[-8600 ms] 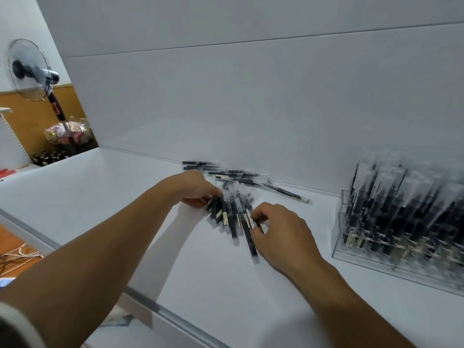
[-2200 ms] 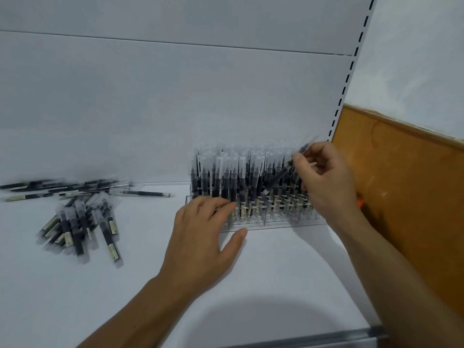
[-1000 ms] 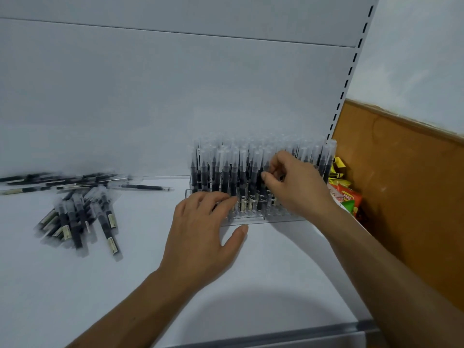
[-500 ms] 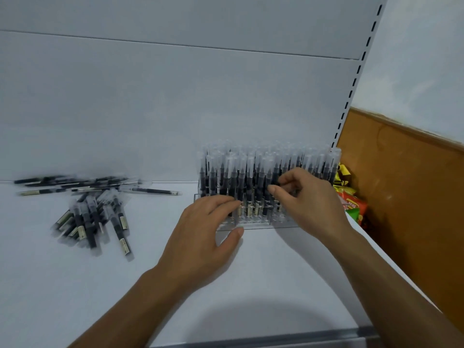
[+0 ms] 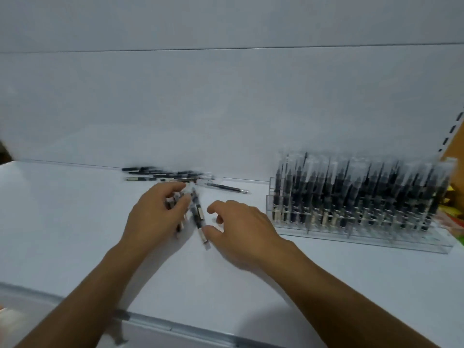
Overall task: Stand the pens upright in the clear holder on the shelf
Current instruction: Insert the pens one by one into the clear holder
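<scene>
- My left hand [image 5: 155, 219] is curled over a bunch of loose pens [image 5: 198, 217] in the middle of the shelf [image 5: 75, 222]. The fingers and thumb grasp some of them, but my hand hides most of the bunch and motion blur smears the rest, so I cannot count them.
- One pen of that bunch sticks out towards 5 o'clock and lies flat, with its clear end past my knuckles.
- My right hand [image 5: 241, 232] hovers at 3 o'clock of the left, fingers loosely bent and holding nothing. The thumb tip is just beside the lower end of that pen; I cannot tell whether it touches.
- At 12 o'clock of my left hand a row of pens [image 5: 163, 174] lies flat along the foot of the back panel [image 5: 226, 109]. It is too blurred to separate.
- A single pen [image 5: 227, 188] lies apart at the 3 o'clock end of that row.
- The clear holder [image 5: 364, 237] stands at 3 o'clock of my right hand, well apart from it. It is packed with standing pens [image 5: 351, 197], whose clear caps fade into the panel.
- At the far 3 o'clock edge, an orange board [image 5: 458, 144] and some colourful packets [image 5: 452, 217] are cut off by the frame.
- The front rail [image 5: 175, 322] runs at 6 o'clock, partly behind my forearms.
</scene>
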Demonstrator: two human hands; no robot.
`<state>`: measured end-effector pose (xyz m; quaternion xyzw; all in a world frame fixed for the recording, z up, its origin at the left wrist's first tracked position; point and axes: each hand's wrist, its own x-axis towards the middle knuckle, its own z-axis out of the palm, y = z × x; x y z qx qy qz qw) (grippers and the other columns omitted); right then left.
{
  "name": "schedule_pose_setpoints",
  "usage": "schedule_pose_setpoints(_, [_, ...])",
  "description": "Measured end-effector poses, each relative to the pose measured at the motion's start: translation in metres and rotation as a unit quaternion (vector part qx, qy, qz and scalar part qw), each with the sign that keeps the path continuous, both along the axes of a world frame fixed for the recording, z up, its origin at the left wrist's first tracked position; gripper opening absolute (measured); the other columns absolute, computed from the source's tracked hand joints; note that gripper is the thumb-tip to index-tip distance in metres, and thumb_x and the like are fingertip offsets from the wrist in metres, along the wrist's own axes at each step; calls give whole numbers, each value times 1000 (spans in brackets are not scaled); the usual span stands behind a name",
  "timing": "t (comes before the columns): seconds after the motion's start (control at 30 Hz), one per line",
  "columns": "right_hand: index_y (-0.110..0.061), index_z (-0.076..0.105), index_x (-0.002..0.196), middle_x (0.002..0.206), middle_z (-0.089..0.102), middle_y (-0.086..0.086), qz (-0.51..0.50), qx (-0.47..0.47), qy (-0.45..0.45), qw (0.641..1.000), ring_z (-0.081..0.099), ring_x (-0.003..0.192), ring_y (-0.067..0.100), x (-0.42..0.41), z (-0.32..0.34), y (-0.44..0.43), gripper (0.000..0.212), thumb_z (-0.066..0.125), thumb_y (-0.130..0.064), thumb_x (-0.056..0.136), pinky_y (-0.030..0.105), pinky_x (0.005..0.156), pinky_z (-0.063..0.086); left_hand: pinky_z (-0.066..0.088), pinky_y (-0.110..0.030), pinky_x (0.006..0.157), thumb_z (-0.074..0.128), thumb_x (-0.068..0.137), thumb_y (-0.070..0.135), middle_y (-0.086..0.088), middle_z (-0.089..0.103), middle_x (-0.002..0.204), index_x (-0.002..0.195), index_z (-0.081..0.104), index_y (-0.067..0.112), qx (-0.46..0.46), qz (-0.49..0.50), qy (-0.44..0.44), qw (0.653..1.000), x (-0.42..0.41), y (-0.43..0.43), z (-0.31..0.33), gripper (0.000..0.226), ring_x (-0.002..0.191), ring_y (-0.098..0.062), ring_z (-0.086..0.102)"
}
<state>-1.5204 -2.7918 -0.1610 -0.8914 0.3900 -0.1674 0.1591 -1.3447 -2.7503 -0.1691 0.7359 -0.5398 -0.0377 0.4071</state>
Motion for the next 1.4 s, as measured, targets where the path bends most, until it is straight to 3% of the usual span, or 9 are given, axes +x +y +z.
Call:
schedule_pose_setpoints(0.13, [-25, 51, 123, 117, 55, 2, -9, -8, 29, 1000, 56, 106, 29, 34, -12, -8, 39, 46, -52, 95, 34, 79, 37, 42, -22, 75, 57, 94, 30, 17, 56, 94, 107, 64, 27, 72, 11, 9, 997, 27, 10, -2, 15, 96, -11, 54])
schedule_pose_setpoints(0.2, [-25, 50, 122, 113, 55, 1, -12, -7, 23, 1000, 58, 101, 27, 40, -18, -8, 35, 47, -49, 95, 32, 74, 36, 38, -14, 68, 59, 93, 26, 9, 57, 93, 106, 66, 18, 85, 18, 3, 996, 34, 7, -2, 17, 90, -12, 54])
schedule_pose_setpoints(0.33, [-25, 54, 115, 95, 61, -4, -11, 9, -18, 1000, 58, 86, 20, 39, -25, -11, 25, 50, -36, 94, 31, 72, 45, 42, -27, 86, 63, 89, 36, 2, 55, 132, 132, 56, 18, 123, 43, 37, 991, 55, -8, 0, 47, 104, -12, 57])
schedule_pose_setpoints(0.47, [-31, 60, 108, 79, 63, -9, -30, 104, -116, 987, 59, 76, 13, 33, -27, -19, 18, 55, -28, 91, 30, 70, 51, 48, -31, 88, 65, 86, 44, 6, 64, 114, 120, 62, 24, 169, 64, 38, 983, 71, -18, 2, 40, 101, -14, 59])
schedule_pose_setpoints(0.57, [-35, 61, 103, 79, 65, -7, -43, 167, -188, 967, 62, 73, 12, 32, -31, -25, 15, 59, -28, 91, 29, 67, 53, 47, -29, 76, 64, 85, 48, 5, 67, 96, 102, 65, 23, 190, 78, 17, 978, 78, -18, 6, 30, 90, -14, 61])
schedule_pose_setpoints(0.67, [-37, 61, 104, 81, 66, -9, -46, 208, -233, 949, 65, 70, 15, 36, -34, -29, 16, 61, -29, 90, 29, 63, 55, 53, -32, 77, 65, 83, 52, 3, 70, 82, 93, 64, 23, 223, 74, 26, 972, 83, -18, 8, 31, 78, -14, 65])
schedule_pose_setpoints(0.87, [-34, 64, 99, 80, 67, -9, -38, 207, -240, 948, 62, 65, 9, 35, -35, -29, 12, 64, -29, 89, 20, 59, 49, 60, -30, 72, 71, 85, 24, -12, 71, 83, 95, 70, 0, 320, 44, 71, 944, 91, -41, 24, 26, 67, -19, 65])
schedule_pose_setpoints(1.13, [-36, 64, 95, 78, 67, -10, -36, 213, -243, 946, 62, 62, 7, 36, -34, -29, 10, 64, -29, 89, 21, 59, 51, 60, -25, 64, 71, 84, 14, -7, 67, 65, 78, 66, 2, 380, 39, 78, 921, 89, -54, 32, 15, 54, -14, 64])
schedule_pose_setpoints(1.4, [-34, 65, 94, 74, 67, -10, -31, 217, -248, 944, 61, 52, 6, 37, -33, -28, 9, 63, -26, 90, 24, 60, 51, 59, -24, 66, 68, 83, 11, -9, 72, 74, 92, 72, -3, 392, 15, 120, 912, 95, -35, 37, 17, 60, -14, 66])
